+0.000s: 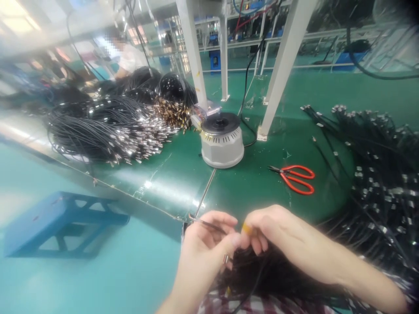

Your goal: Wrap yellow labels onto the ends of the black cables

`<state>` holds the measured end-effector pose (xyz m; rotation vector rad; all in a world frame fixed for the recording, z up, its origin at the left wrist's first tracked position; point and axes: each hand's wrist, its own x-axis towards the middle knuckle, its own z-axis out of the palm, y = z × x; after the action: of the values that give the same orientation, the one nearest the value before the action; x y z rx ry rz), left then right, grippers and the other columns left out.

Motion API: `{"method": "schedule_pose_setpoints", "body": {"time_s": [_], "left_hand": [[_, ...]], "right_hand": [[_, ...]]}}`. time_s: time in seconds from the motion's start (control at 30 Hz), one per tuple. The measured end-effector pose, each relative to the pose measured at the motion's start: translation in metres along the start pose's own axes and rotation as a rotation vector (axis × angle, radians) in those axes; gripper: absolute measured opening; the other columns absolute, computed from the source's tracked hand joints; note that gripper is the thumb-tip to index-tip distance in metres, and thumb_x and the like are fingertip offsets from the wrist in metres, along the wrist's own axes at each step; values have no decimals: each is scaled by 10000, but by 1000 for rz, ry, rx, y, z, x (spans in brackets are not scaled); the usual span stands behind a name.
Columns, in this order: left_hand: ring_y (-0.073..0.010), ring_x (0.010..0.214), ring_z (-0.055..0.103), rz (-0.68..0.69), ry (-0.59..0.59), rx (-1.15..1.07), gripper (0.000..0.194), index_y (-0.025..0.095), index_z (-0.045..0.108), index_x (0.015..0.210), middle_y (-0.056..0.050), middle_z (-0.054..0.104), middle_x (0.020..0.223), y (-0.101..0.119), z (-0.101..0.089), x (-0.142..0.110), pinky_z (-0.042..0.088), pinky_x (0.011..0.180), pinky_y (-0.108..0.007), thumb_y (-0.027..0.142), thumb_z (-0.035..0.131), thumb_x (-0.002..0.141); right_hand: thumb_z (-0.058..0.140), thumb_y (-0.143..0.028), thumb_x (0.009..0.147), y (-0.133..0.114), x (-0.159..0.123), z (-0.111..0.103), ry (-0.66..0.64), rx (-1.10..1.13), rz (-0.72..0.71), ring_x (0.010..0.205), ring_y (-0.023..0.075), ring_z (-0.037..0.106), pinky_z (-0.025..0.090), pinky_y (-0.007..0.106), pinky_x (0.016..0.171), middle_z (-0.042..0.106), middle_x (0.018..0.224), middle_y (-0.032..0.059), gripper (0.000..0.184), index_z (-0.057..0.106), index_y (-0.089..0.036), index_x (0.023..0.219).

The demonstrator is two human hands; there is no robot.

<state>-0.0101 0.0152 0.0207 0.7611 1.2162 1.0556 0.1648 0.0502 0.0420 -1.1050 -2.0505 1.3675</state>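
My left hand [204, 250] is closed around a thin black cable [212, 226], whose end sticks out to the left past the fingers. A small metal connector [225, 258] shows below the left thumb. My right hand [273, 231] is pinched, its fingertips meeting the left thumb tip. A small piece of yellow tape [246, 228] shows at its fingers. Under both hands, a heap of black cables [278, 274] lies over a checked cloth. Ahead stands a round white tape dispenser [222, 150] with a black top. Red-handled scissors [297, 179] lie on the green table.
Bundles of black cables with metal ends [124, 131] lie at the left. More cables with white ends [382, 174] pile up on the right. White posts [281, 65] rise from the table [163, 183]. A blue stool [62, 222] stands on the floor. Another person [129, 56] is farther back.
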Motion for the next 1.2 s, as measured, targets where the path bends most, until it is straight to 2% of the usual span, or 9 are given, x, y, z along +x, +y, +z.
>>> {"method": "schedule_pose_setpoints", "body": {"time_s": [0.27, 0.37, 0.43, 0.5, 0.6, 0.73, 0.93, 1.07, 1.2], "left_hand": [[-24, 357, 346, -20, 24, 133, 204, 160, 610, 664, 40, 555, 488, 5, 7, -4, 262, 338, -127, 273, 769, 724], [-26, 358, 341, -35, 32, 106, 226, 160, 605, 642, 54, 508, 452, 5, 9, -5, 247, 347, -131, 290, 771, 722], [-25, 357, 335, -40, 44, 84, 229, 158, 604, 650, 54, 511, 449, 4, 9, -5, 248, 349, -131, 298, 772, 719], [-21, 353, 328, -46, 51, 68, 236, 155, 599, 655, 54, 518, 453, 3, 9, -4, 245, 347, -128, 302, 774, 713], [-17, 355, 324, -50, 45, 49, 231, 153, 588, 656, 54, 519, 457, 3, 8, -2, 232, 342, -121, 290, 762, 725], [-13, 346, 323, -62, 58, 36, 222, 150, 585, 674, 57, 512, 463, 1, 7, 0, 220, 336, -117, 290, 740, 751], [-64, 413, 471, 74, 37, -105, 214, 194, 542, 906, 9, 654, 618, -1, 2, 1, 356, 385, -148, 317, 693, 816], [-76, 423, 538, 164, 84, -127, 192, 188, 518, 769, -58, 745, 795, 2, -4, 1, 426, 418, -190, 282, 670, 841], [-72, 407, 542, 29, -27, -126, 134, 151, 638, 683, -32, 722, 649, -2, -8, 0, 428, 386, -162, 193, 747, 749]], "right_hand": [[225, -486, 1014, 2, 0, 5, -10, -139, -102, 600, 154, 528, 374, 293, 636, 612, 622, 19, 593, 571, -191, 634], [233, -530, 1000, 3, 1, 8, 11, -80, -4, 578, 160, 527, 380, 290, 603, 585, 582, 19, 613, 554, -193, 601], [213, -580, 986, 6, 3, 11, 12, 101, 126, 558, 168, 558, 418, 290, 591, 588, 571, 16, 619, 617, -194, 720], [214, -611, 975, 11, 5, 13, 38, 315, 241, 537, 170, 587, 463, 301, 602, 618, 599, 8, 600, 632, -183, 1008], [343, -569, 970, 15, 6, 17, 168, 455, 258, 613, 164, 623, 487, 305, 663, 672, 734, 15, 509, 512, -180, 1251], [722, -341, 786, 11, 3, 23, 303, 413, 190, 881, 195, 660, 469, 291, 731, 719, 942, 25, 337, 576, -233, 1070], [755, -294, 765, 15, 5, 20, 510, 398, 204, 728, 178, 669, 455, 292, 654, 715, 759, 6, 231, 550, -223, 844], [781, -343, 750, 19, 5, 14, 488, 511, 190, 774, 181, 664, 465, 286, 662, 702, 787, 4, 286, 554, -229, 881], [791, -292, 735, 11, 8, 16, 406, 575, 157, 766, 167, 652, 468, 293, 692, 689, 783, -14, 300, 544, -234, 894]]}}
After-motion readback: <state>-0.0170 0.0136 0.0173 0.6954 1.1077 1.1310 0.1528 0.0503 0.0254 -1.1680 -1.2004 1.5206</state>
